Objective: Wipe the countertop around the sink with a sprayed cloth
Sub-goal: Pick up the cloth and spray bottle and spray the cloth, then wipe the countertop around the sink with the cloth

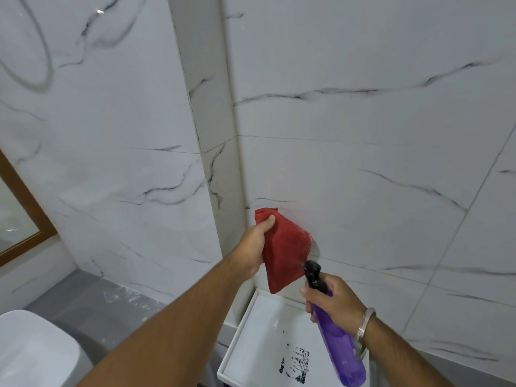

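Red cloth (283,251) sits just below the middle of the frame, pinched in your left hand (255,247) with the thumb over its top edge, hanging in front of the marble-look wall tiles (363,169). Your right hand (333,298) is wrapped around a purple spray bottle (342,350), its black nozzle (314,275) right against the cloth's lower edge. You've got a metal bangle (365,329) on that wrist. White basin (33,350) is bottom left, grey countertop (92,300) beside it, white tray (259,344) under your hands.
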The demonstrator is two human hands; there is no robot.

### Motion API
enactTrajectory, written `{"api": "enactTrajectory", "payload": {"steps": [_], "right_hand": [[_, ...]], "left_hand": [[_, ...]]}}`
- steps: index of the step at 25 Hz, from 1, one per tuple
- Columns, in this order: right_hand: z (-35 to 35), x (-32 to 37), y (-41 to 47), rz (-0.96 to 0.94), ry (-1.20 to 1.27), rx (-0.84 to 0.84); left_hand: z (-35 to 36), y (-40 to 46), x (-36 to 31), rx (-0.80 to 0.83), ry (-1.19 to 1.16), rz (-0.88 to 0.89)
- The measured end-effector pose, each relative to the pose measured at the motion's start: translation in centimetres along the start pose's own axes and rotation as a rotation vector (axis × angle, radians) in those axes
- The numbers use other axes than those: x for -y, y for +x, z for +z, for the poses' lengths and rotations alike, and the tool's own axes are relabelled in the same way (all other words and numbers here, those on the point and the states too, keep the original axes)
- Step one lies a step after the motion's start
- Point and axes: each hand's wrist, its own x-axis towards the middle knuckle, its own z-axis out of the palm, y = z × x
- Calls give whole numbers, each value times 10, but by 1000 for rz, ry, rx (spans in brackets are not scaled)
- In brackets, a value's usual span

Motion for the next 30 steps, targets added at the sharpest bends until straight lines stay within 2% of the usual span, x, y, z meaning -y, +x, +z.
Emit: {"api": "enactTrajectory", "payload": {"steps": [5,9,13,19,21,24,25,26,27,30], "right_hand": [[0,-6,2,-8,50,-42],[3,-34,2,-18,-2,-300],[14,-86,-6,90,-51,-376],[54,-141,0,220,-57,-619],[61,-142,-5,236,-133,-749],[93,-162,-38,268,-314,-1059],[115,-168,-53,218,-326,-1049],[138,-169,-62,162,-267,-931],[159,-161,-63,160,-108,-767],[208,-125,-20,356,542,-331]], "left_hand": [[-1,0,8,22,-5,-12],[-9,0,11,52,-44,-19],[-29,-6,9,66,-81,-23],[-86,-15,14,88,-43,-47],[-101,-19,18,105,-16,-76],[-128,-28,27,138,26,-142],[-138,-31,31,151,28,-167],[-149,-35,35,161,4,-193],[-160,-39,40,178,-59,-225],[-194,-57,50,266,-354,-279]]}}
